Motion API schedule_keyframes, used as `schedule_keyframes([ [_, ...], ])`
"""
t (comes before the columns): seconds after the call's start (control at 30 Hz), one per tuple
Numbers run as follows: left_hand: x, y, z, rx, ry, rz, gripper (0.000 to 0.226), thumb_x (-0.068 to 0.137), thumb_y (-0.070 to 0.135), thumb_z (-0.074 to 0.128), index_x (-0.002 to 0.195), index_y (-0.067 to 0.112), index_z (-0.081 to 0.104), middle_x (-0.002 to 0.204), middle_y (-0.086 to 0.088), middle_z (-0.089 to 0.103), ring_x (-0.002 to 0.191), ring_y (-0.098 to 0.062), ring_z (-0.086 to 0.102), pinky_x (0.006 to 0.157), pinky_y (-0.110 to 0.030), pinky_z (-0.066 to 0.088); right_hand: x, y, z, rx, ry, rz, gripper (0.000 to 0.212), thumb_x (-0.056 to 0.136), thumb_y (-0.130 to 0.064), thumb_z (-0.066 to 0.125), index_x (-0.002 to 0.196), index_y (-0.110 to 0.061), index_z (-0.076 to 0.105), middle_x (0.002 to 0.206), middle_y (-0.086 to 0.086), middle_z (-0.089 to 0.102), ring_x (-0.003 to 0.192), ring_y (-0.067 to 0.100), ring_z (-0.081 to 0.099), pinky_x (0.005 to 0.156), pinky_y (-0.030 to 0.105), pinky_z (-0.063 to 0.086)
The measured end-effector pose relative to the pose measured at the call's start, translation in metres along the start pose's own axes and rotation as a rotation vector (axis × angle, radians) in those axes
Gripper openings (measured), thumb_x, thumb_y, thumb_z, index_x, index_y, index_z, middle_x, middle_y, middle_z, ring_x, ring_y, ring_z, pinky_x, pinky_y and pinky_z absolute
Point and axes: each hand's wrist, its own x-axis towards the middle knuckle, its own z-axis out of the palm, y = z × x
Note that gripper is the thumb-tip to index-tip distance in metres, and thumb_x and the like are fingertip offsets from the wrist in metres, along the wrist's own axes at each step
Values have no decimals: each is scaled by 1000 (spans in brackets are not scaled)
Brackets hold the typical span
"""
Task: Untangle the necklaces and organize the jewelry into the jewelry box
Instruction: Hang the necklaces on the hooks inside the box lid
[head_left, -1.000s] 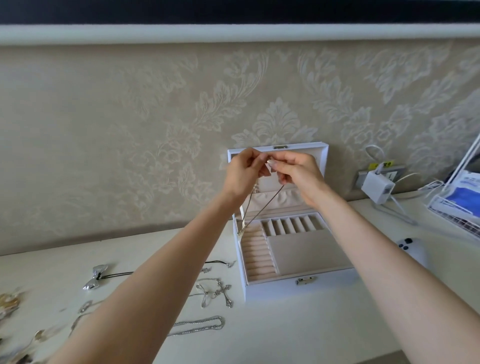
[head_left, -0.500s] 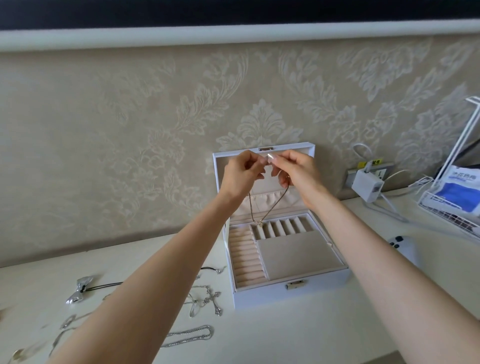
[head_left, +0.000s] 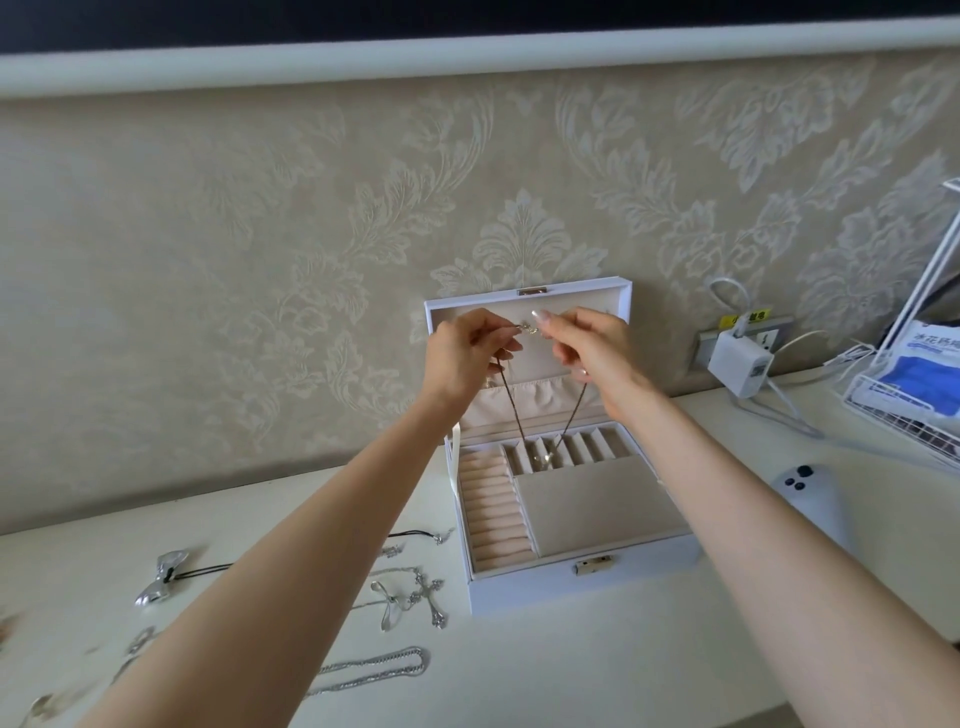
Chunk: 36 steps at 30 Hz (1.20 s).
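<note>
Currently held: a thin necklace (head_left: 511, 410), both ends raised in front of the open lid (head_left: 571, 299).
Left hand (head_left: 462, 358): fingers curled, thumb and forefinger pinching one end by the clasp.
Right hand (head_left: 592, 353): fingers curled, pinching the other end, just beside the left.
Low point: the necklace hangs in a V, its small charm (head_left: 545, 460) over the row of narrow slots at the back of the jewelry box (head_left: 587, 577); whether it touches them I cannot tell.
Table (head_left: 571, 670): left of the box lie a cross pendant (head_left: 434, 597), a silver bow (head_left: 161, 577) and a thick silver chain (head_left: 384, 667).
Right side: white charger (head_left: 737, 366) at the wall, white controller (head_left: 810, 499) on the table.
</note>
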Motion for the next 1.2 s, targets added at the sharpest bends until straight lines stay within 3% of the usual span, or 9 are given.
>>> schedule_keyframes([
  [0.1,0,2,1,-38,-33,11,14,90,8,60,80,15,66,74,-3,66,68,-12,62,65,-26,53,-2,3,2,-50,-79,27,20,80,-20,73,91,-6,64,69,0,58,48,6,38,40,15,28],
  [0.23,-1,4,1,-68,-35,6,13,89,7,61,80,14,67,75,-4,67,67,-12,63,64,-25,53,-3,8,5,-58,-181,69,27,79,-8,74,101,-6,59,74,0,62,48,7,42,43,15,33],
  [0.33,-3,2,0,-67,-52,11,12,88,6,62,79,13,68,78,-8,68,69,-16,64,69,-31,56,-3,11,8,-91,-181,75,22,79,-3,72,96,-8,61,62,-5,59,46,7,42,44,16,34],
  [0.4,-3,1,0,-51,-46,9,13,87,7,64,78,16,68,78,-7,68,71,-20,64,71,-34,55,-3,11,8,-72,-183,61,14,80,-1,70,90,-8,64,66,0,60,48,8,42,44,16,34],
  [0.7,-2,-5,-6,-42,-22,-17,15,92,11,58,79,16,62,73,0,62,68,-12,59,66,-25,51,-4,10,6,-18,-75,20,11,79,4,68,87,-3,67,75,10,67,53,9,59,50,16,47],
  [0.83,-6,-4,-5,-102,-114,-51,12,97,11,49,88,7,55,81,-8,67,71,-15,64,66,-20,51,-4,7,9,-57,-50,-15,12,80,-1,70,85,-12,67,77,1,68,63,2,61,54,11,44],
  [0.93,-8,-5,-5,-102,-151,-82,13,99,14,46,90,8,53,77,-11,68,70,-16,66,71,-25,51,-3,3,10,-48,-57,-16,11,82,-2,67,89,-10,66,75,0,67,63,3,62,57,12,45],
  [1.07,-7,-1,-5,-116,-145,-97,13,97,20,51,95,8,54,70,-3,59,63,-13,62,65,-22,51,-4,0,11,65,-79,-13,9,86,-1,61,92,-8,65,70,3,61,57,12,59,56,18,47],
  [1.2,-7,-4,-7,-65,-238,-89,18,88,21,66,98,12,54,72,-2,54,62,-10,58,66,-23,54,-2,0,8,146,-73,-1,14,88,-3,57,90,-14,66,65,5,56,55,10,53,59,23,43],
])
